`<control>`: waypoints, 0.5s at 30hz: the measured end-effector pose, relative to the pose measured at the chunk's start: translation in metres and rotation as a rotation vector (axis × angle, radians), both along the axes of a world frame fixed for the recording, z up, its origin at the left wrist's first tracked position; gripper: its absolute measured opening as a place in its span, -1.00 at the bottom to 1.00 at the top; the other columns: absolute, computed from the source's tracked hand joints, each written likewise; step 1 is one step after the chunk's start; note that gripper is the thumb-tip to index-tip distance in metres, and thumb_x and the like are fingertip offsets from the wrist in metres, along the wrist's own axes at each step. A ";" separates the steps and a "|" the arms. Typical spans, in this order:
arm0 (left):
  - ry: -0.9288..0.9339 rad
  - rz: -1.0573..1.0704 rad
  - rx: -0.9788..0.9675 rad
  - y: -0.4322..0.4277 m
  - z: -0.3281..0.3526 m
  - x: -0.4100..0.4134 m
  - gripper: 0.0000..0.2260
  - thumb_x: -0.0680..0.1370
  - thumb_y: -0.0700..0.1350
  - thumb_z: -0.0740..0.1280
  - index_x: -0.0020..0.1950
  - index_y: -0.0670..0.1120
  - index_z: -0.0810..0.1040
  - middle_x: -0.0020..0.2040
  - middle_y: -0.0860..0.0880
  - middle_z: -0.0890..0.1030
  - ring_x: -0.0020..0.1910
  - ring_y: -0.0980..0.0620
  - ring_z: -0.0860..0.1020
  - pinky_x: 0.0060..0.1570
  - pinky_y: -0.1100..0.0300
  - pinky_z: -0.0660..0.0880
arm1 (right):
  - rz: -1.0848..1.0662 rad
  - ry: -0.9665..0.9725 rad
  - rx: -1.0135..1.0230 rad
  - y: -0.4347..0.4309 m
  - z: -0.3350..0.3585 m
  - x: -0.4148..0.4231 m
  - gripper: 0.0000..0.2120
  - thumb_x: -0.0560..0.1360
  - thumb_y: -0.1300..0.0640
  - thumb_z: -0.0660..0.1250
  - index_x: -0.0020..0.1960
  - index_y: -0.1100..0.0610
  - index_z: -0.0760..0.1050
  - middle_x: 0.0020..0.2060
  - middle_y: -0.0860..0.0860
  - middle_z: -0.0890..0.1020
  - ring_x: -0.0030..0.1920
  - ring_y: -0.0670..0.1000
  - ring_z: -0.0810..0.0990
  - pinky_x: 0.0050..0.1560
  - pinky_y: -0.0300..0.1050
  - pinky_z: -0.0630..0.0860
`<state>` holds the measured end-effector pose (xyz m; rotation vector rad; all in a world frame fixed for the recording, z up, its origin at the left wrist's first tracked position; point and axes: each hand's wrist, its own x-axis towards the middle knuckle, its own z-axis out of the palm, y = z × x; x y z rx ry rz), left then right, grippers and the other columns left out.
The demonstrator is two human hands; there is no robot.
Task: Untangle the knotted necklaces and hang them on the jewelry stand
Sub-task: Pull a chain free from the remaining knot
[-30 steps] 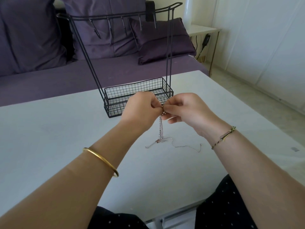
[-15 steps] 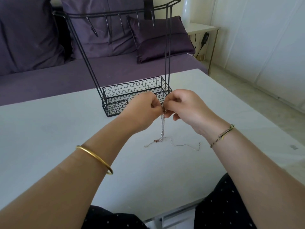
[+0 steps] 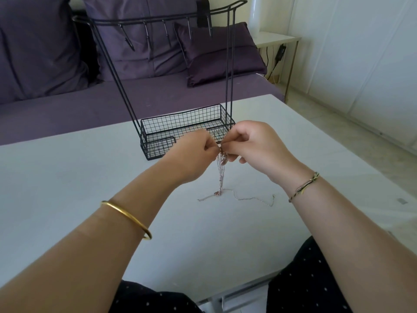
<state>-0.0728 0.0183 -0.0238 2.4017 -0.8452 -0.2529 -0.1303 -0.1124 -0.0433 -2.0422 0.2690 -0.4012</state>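
Left hand [image 3: 194,154] and right hand [image 3: 255,147] meet fingertip to fingertip, each pinching the top of the tangled thin silver and rose-gold chain necklaces [image 3: 220,175]. The bunch hangs down to the white table [image 3: 67,177], tails trailing toward 9 and 3 o'clock; strand count unreadable. One black wire jewelry stand with mesh basket base [image 3: 180,123] at 12 o'clock, five hooks [image 3: 167,37] counted. One gold bangle [image 3: 126,219], one braided cord bracelet [image 3: 304,186].

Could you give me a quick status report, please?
Left hand and right hand both pinching the tangled necklaces at the top. Chains hanging, ends on the table. Jewelry stand hooks bare; nothing in the way.
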 end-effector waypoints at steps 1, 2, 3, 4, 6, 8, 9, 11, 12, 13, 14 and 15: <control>-0.024 -0.001 0.016 0.000 0.000 0.000 -0.79 0.59 -0.19 0.19 -0.04 -0.33 0.51 -0.22 -0.11 0.50 -0.30 -0.02 0.39 -0.32 0.17 0.31 | -0.001 0.010 0.037 -0.001 0.001 0.000 -0.89 0.40 0.33 0.34 -0.24 0.15 0.55 -0.36 0.11 0.66 -0.35 -0.07 0.59 -0.34 -0.25 0.44; -0.045 0.006 0.028 -0.001 0.000 0.001 -0.81 0.60 -0.18 0.18 -0.04 -0.29 0.51 -0.22 -0.09 0.51 -0.34 -0.01 0.38 -0.37 0.19 0.31 | -0.002 0.023 0.087 -0.002 0.002 -0.001 -0.88 0.42 0.32 0.34 -0.23 0.14 0.55 -0.35 0.09 0.66 -0.35 -0.07 0.59 -0.33 -0.25 0.44; -0.067 0.017 0.038 -0.002 0.001 0.001 -0.83 0.60 -0.17 0.17 -0.04 -0.23 0.50 -0.21 -0.06 0.53 -0.36 0.02 0.37 -0.41 0.21 0.29 | -0.001 0.038 0.150 -0.003 0.003 -0.001 -0.89 0.44 0.32 0.34 -0.21 0.14 0.54 -0.36 0.07 0.65 -0.35 -0.07 0.60 -0.33 -0.24 0.45; -0.090 0.027 0.047 -0.002 0.001 0.001 -0.86 0.60 -0.16 0.16 -0.04 -0.17 0.48 -0.19 -0.04 0.54 -0.36 0.05 0.38 -0.43 0.22 0.28 | 0.003 0.056 0.214 -0.004 0.003 -0.002 -0.89 0.45 0.32 0.33 -0.19 0.14 0.53 -0.36 0.04 0.64 -0.35 -0.07 0.60 -0.32 -0.23 0.45; -0.114 0.037 0.040 -0.003 0.002 0.000 -0.86 0.60 -0.18 0.15 -0.03 -0.17 0.48 -0.17 -0.05 0.55 -0.34 0.05 0.39 -0.41 0.21 0.30 | 0.013 0.096 0.297 -0.004 0.004 -0.002 -0.88 0.47 0.33 0.32 -0.18 0.14 0.52 -0.36 0.02 0.62 -0.37 -0.06 0.60 -0.30 -0.21 0.46; -0.061 0.046 -0.016 -0.003 0.001 -0.001 -0.85 0.59 -0.20 0.17 -0.06 -0.21 0.51 -0.16 -0.12 0.56 -0.28 0.00 0.44 -0.32 0.13 0.40 | 0.021 0.113 0.339 -0.004 0.002 -0.002 -0.86 0.47 0.34 0.32 -0.19 0.14 0.52 -0.37 0.02 0.61 -0.39 -0.05 0.60 -0.29 -0.20 0.46; -0.009 0.053 -0.063 -0.003 0.000 -0.001 -0.86 0.58 -0.21 0.19 -0.10 -0.19 0.51 -0.17 -0.12 0.58 -0.24 -0.03 0.48 -0.25 0.08 0.47 | 0.025 0.108 0.350 -0.005 0.002 -0.002 -0.86 0.48 0.35 0.32 -0.19 0.15 0.52 -0.37 0.03 0.61 -0.39 -0.05 0.60 -0.29 -0.20 0.47; 0.095 0.079 -0.171 -0.001 0.000 -0.002 -0.90 0.57 -0.20 0.26 -0.13 -0.07 0.51 -0.15 -0.06 0.61 -0.15 -0.03 0.56 -0.04 0.00 0.55 | 0.034 0.094 0.347 -0.006 0.002 -0.003 -0.89 0.48 0.35 0.33 -0.16 0.17 0.54 -0.36 0.03 0.62 -0.38 -0.06 0.60 -0.29 -0.22 0.48; 0.132 0.084 -0.213 -0.001 0.000 -0.003 -0.90 0.56 -0.19 0.28 -0.12 -0.02 0.52 -0.15 -0.04 0.61 -0.14 0.00 0.56 -0.01 0.00 0.56 | 0.036 0.089 0.337 -0.006 0.002 -0.003 -0.90 0.48 0.34 0.34 -0.15 0.18 0.55 -0.36 0.02 0.63 -0.36 -0.06 0.61 -0.28 -0.23 0.49; 0.153 0.081 -0.230 0.000 0.000 -0.003 -0.89 0.55 -0.19 0.31 -0.13 0.01 0.54 -0.15 -0.02 0.61 -0.17 0.02 0.55 -0.02 0.01 0.55 | 0.038 0.084 0.329 -0.006 0.002 -0.003 -0.91 0.48 0.33 0.34 -0.14 0.17 0.56 -0.35 0.02 0.64 -0.35 -0.06 0.61 -0.27 -0.24 0.50; 0.159 0.077 -0.231 0.000 0.000 -0.003 -0.88 0.55 -0.18 0.32 -0.15 0.01 0.55 -0.16 -0.02 0.61 -0.20 0.04 0.52 -0.07 0.04 0.54 | 0.038 0.077 0.325 -0.006 0.001 -0.003 -0.91 0.48 0.32 0.35 -0.14 0.17 0.56 -0.35 0.01 0.64 -0.34 -0.07 0.62 -0.26 -0.24 0.50; 0.153 0.078 -0.226 0.000 -0.001 -0.003 -0.89 0.54 -0.17 0.34 -0.16 0.01 0.56 -0.17 -0.02 0.61 -0.24 0.05 0.50 -0.15 0.09 0.51 | 0.038 0.067 0.320 -0.006 0.001 -0.003 -0.91 0.48 0.31 0.36 -0.15 0.16 0.57 -0.36 0.00 0.65 -0.33 -0.07 0.62 -0.25 -0.24 0.51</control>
